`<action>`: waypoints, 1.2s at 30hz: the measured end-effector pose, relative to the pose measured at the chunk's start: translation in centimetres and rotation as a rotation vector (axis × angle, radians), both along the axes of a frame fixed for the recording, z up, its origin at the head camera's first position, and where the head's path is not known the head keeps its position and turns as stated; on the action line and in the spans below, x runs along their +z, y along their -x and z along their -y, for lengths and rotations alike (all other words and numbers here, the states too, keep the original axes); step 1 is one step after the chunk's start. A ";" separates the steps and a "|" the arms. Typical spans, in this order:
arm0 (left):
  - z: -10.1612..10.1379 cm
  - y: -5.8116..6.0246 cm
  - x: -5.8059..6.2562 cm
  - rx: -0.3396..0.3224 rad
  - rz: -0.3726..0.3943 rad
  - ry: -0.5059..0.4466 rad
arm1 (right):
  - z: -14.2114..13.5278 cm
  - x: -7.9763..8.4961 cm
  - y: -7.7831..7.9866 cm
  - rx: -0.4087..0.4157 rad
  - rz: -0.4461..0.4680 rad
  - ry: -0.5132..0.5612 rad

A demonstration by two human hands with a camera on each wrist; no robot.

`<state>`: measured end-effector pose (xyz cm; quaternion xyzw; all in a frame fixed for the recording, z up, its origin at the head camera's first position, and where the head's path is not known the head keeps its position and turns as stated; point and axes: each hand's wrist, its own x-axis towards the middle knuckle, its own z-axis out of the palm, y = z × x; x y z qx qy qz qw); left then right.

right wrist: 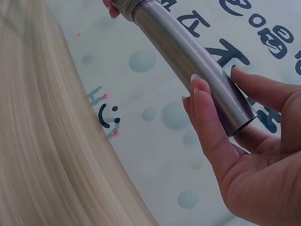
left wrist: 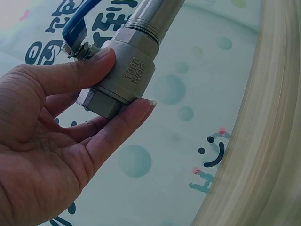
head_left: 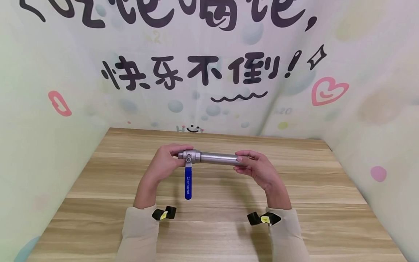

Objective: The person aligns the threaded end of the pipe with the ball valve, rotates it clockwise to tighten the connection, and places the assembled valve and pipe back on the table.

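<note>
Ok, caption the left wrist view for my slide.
Left hand gripping a blue-handled valve marked 1000, with a threaded pipe fitted at its far end.

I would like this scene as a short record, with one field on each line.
Left hand: grips the metal valve
Right hand: holds the metal pipe near its far end
Joint: pipe meets valve; some threads show
Lever: blue, crosswise to the pipe
Valve marking: "1000 WOG"
Surface: wood-grain table, under the raised parts
Backdrop: pale, with dark lettering
</note>
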<state>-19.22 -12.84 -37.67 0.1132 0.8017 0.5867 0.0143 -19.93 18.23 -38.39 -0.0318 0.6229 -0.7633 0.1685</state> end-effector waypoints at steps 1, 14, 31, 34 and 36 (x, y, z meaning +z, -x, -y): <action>0.0 0.0 0.0 0.000 0.000 0.000 | 0.0 0.0 0.0 0.002 0.000 0.004; 0.0 -0.1 0.3 0.000 -0.015 0.010 | -0.1 0.2 0.0 0.036 -0.025 0.056; 0.1 -0.1 0.1 -0.001 0.002 0.006 | -0.2 0.3 -0.2 0.030 -0.014 0.053; 0.1 -0.1 0.1 -0.003 0.000 0.005 | -0.3 0.3 -0.2 0.032 -0.015 0.051; 0.1 0.0 0.0 -0.004 -0.001 0.003 | -0.3 0.3 -0.2 0.032 -0.015 0.047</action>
